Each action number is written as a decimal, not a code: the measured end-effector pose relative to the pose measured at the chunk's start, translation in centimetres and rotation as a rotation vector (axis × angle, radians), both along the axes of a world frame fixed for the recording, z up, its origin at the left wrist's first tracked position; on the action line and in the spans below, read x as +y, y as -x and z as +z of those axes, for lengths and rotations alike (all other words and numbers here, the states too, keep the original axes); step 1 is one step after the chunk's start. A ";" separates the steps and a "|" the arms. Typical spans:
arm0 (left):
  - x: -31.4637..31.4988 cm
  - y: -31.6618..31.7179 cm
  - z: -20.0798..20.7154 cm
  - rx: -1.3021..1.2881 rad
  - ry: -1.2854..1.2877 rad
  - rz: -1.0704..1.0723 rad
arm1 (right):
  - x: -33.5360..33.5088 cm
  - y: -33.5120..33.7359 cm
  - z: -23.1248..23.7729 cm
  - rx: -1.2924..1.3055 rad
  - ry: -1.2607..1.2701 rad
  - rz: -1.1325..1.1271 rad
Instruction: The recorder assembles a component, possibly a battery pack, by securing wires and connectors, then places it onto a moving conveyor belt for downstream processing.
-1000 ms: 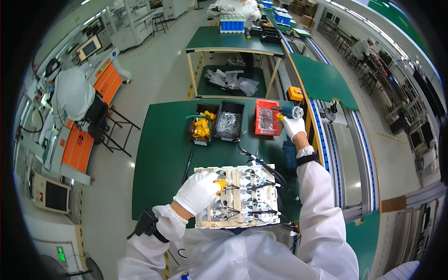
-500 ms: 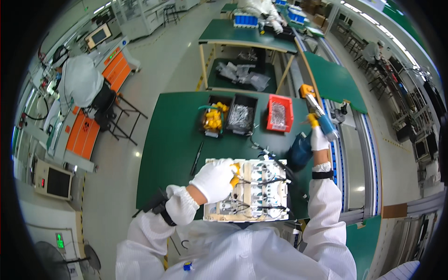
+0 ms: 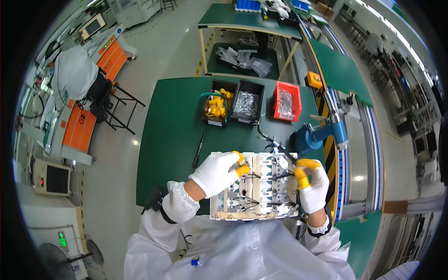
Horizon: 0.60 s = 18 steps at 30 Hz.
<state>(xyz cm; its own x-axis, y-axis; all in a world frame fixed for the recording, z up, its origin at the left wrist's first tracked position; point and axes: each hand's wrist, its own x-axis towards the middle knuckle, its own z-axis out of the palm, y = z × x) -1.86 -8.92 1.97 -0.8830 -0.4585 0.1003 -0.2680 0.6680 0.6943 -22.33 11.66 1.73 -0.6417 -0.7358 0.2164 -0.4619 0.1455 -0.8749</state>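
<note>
A white, open-topped electrical module (image 3: 254,212), with metal plates and black wires, lies before me at the table's near edge. My left hand (image 3: 217,175), in a white glove with yellow fingertips, is over its upper left part. Its thumb and forefinger are closed on something small that I cannot make out. My right hand (image 3: 313,186), gloved alike, is at the module's right edge by the black cables (image 3: 289,172), its thumb and forefinger bent but apart. Beyond it a blue rivet gun (image 3: 322,133) stands on the table, held by neither hand.
A black bin of yellow parts (image 3: 217,105), a black bin (image 3: 246,103) and a red bin (image 3: 287,102) of small metal parts stand across the green table (image 3: 168,121). A black pen-like tool (image 3: 199,149) lies left. A conveyor (image 3: 345,186) runs along the right; a person (image 3: 77,74) sits far left.
My right hand has let go of the rivet gun and come down to the module's right edge. My left hand stays over the module, its fingers shifted slightly.
</note>
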 end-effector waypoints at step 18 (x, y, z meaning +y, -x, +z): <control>-1.5 3.0 1.5 -0.086 -0.063 0.127 | -5.6 -1.9 -0.7 -0.299 -0.125 0.357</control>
